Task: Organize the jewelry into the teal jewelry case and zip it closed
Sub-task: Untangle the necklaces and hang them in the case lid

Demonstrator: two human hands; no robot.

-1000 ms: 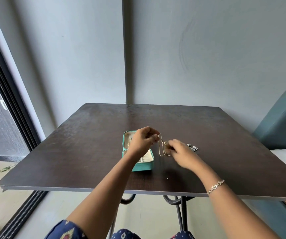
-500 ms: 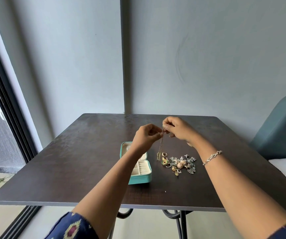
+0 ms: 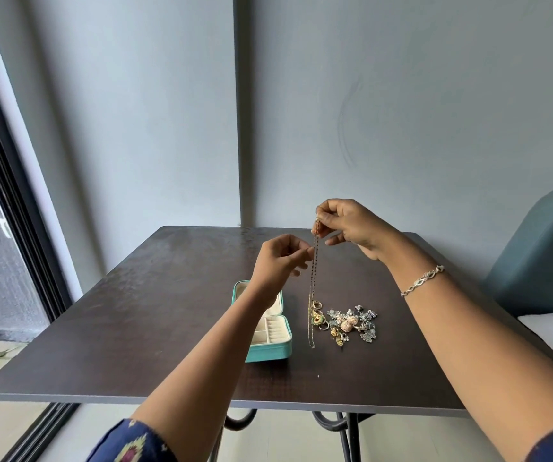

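case (image 3: 270, 341) left — jewelry pile (image 3: 348, 323) right

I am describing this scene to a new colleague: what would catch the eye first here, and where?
First, the thin gold chain hanging straight down over the dark table, pinched at its top by the right hand and lower by the left hand. Beside its lower end, a heap of mixed jewelry lies to the right and the open teal jewelry case to the left.
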